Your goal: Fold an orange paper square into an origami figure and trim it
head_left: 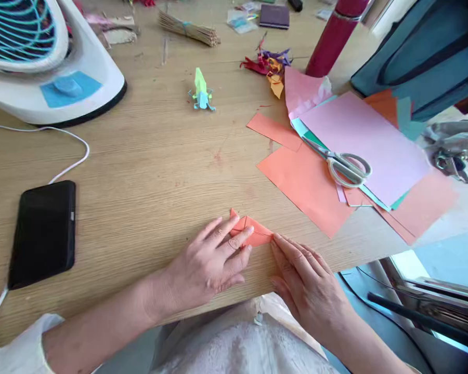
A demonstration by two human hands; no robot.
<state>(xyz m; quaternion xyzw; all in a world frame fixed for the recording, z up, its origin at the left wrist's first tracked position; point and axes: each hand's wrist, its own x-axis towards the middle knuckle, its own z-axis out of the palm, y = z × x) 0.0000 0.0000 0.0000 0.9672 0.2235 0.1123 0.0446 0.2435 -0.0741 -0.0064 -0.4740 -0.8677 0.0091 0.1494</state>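
Note:
A small folded piece of orange origami paper [259, 234] lies on the table near its front edge, creases showing on its upper face. My left hand [214, 259] rests over its left part, fingers stretched and spread, pressing it to the wood. At the paper's right tip, my right hand [306, 275] touches with its fingertips, the fingers close together and the thumb tucked low. Whether that tip is pinched between finger and thumb is hidden. Beyond the hands stands a green and blue folded paper insect [201, 92].
Scissors [345, 165] lie on a stack of coloured paper sheets [370, 140] at right. A phone [42, 234] with a white cable is at left, below a white fan [62, 67]. Farther back are a red bottle [333, 41], a bundle of sticks [189, 29] and small paper figures [271, 67].

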